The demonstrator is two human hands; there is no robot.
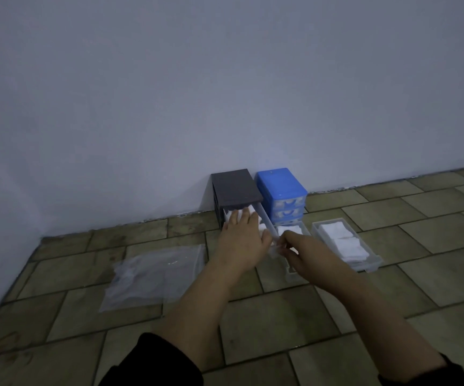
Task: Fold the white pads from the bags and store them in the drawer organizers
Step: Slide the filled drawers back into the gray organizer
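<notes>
A dark grey drawer organizer (235, 188) stands against the wall with its top drawer (266, 220) pulled out and white pads (229, 213) inside. My left hand (243, 238) lies flat on those pads, fingers straight. My right hand (304, 253) pinches the front of the drawer or a small white pad (274, 250) there; which one I cannot tell. A blue drawer organizer (281, 188) stands to the right of the grey one. Two clear drawers lie on the floor, one (292, 274) under my right hand and one (371, 260) further right holding folded white pads (342, 240).
A clear plastic bag (155, 271) with a few white pads lies flat on the tiled floor to the left of my arms. The white wall runs right behind the organizers. Tiled floor extends to the right and in front.
</notes>
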